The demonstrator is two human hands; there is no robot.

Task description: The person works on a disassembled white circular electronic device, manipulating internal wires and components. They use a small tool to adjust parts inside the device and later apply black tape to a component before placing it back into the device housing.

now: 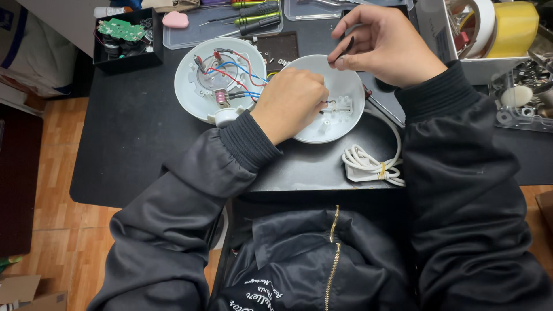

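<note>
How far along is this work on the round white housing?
Done: the housing is split, and the wired half lies open with red and blue leads exposed. In hand: the left hand steadies the other shell while the right hand pinches a thin dark tool. Left: the halves remain apart; the white cord lies coiled.

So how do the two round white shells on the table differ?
The left shell is packed with red and blue wires and a metal part; the right shell is nearly bare, with only a small white clip. The left one lies untouched, while the left hand rests in the right one. Both are white, round and open side up.
</note>
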